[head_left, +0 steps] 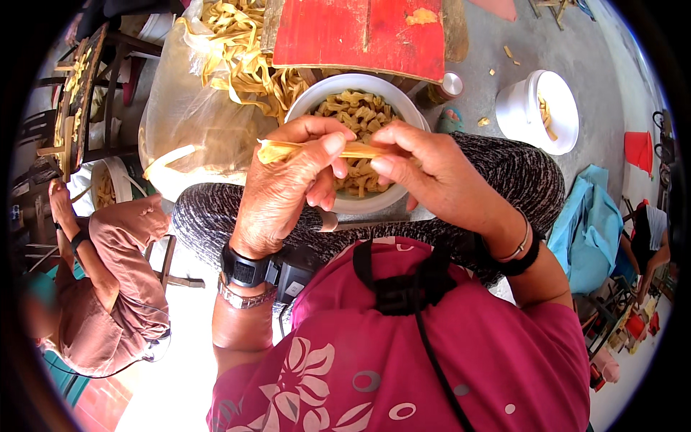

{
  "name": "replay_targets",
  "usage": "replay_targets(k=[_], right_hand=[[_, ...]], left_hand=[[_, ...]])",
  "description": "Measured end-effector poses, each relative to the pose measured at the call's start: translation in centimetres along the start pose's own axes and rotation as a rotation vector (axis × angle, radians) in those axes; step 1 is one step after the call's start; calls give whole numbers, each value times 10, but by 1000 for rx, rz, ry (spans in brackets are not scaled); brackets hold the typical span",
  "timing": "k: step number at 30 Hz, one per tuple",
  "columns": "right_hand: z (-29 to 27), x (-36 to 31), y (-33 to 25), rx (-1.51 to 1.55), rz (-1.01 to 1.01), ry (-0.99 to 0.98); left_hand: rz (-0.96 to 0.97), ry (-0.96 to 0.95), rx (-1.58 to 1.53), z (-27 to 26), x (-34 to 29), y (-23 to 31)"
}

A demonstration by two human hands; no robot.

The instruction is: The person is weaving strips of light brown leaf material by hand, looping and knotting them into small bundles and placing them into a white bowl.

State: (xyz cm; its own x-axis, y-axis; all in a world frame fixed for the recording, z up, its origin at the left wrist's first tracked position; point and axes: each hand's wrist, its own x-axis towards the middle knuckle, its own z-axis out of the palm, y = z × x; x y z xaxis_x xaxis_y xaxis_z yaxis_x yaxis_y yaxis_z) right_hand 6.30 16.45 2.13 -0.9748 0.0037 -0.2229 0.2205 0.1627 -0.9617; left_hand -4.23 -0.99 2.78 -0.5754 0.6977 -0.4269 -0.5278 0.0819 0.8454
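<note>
Our left hand is curled around 1 folded yellow strip, thumb on top; our right hand pinches its right end, thumb to fingertips. We have it above the white bucket of yellow knotted pieces. Beyond: red board; left of it, loose yellow strips.

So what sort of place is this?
Probably an informal shared workshop: a white plastic bucket of yellowish pieces, long dried-looking strips at a plastic bag, and a person seated nearby.

The grey floor carries a white bucket on the right, with a few small yellowish scraps scattered near it.
</note>
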Motion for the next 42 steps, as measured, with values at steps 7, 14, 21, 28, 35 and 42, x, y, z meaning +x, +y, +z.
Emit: replay_targets(k=[7, 14, 21, 28, 35, 42], right_hand=[[9, 6, -10, -131, -170, 12], [-31, 4, -27, -298, -216, 79], [-76, 37, -61, -712, -422, 398], [-88, 76, -21, -1091, -311, 501], [-61, 17, -21, -774, -290, 415], [18, -19, -10, -621, -637, 122]], left_hand=[[108, 61, -251, -10, -9, 4], [254, 157, -185, -3, 6, 25], [485, -17, -121, 12, 61, 74], [747, 286, 656, 9, 109, 62], [437, 331, 665, 14, 45, 44], [-3, -17, 525, 3, 17, -60]])
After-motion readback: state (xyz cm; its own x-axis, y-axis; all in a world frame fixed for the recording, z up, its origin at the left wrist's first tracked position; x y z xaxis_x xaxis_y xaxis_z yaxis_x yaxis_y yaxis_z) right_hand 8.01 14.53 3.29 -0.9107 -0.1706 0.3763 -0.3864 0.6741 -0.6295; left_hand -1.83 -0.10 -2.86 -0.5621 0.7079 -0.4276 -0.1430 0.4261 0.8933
